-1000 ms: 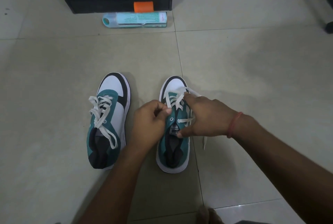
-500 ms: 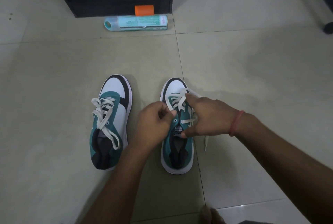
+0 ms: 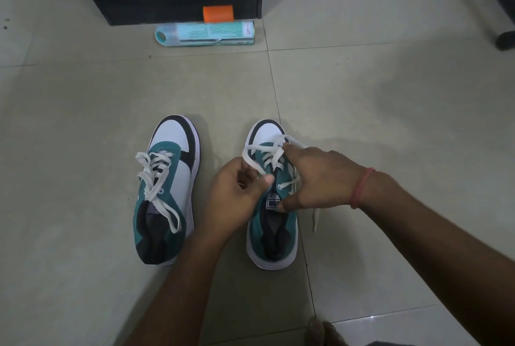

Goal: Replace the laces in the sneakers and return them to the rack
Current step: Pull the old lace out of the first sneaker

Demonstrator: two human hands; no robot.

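on the tiled floor (image 3: 376, 123) stand two teal, white and black sneakers; the left hand (image 3: 237, 195) pinches the white lace (image 3: 252, 163) of the right sneaker (image 3: 271, 201); the right hand (image 3: 317, 178) pinches it too, thumb on the tongue; the left sneaker (image 3: 167, 189) sits beside, loosely laced.

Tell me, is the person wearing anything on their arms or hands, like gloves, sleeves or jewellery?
No gloves: both the left hand and the right hand are bare, and no sleeves show on either forearm. The only thing worn is a thin reddish-pink thread band round the right wrist. No rings or watch are visible from this view.
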